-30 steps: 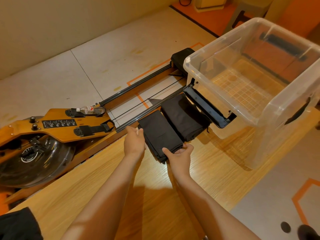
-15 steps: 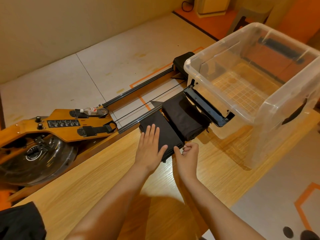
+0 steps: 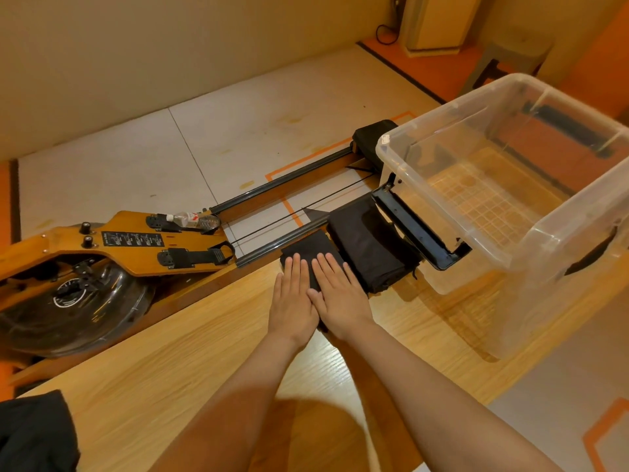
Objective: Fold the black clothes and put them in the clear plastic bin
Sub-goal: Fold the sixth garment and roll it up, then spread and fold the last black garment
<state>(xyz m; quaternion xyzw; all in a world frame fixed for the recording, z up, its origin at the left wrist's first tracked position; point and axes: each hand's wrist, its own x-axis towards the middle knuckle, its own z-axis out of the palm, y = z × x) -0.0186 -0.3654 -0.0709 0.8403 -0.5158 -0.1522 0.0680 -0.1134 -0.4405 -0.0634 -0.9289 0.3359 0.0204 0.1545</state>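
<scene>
Left hand (image 3: 293,298) and right hand (image 3: 338,294) flat, fingers straight, side by side, pressing folded black cloth (image 3: 308,243) on bench (image 3: 204,352), frame centre. Second folded cloth (image 3: 371,247) just right, long axis upper left to lower right. Clear bin (image 3: 544,284) further right, no clothes inside; right hand nearer. More black cloth (image 3: 34,434) lower left. Rowing machine (image 3: 136,240) panel print and bottle (image 3: 192,219) label unreadable.

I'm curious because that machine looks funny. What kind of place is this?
Probably a gym or workout room. A wooden rowing machine with a round tank sits beside the table, a water bottle rests on it, and orange lines mark the floor.
</scene>
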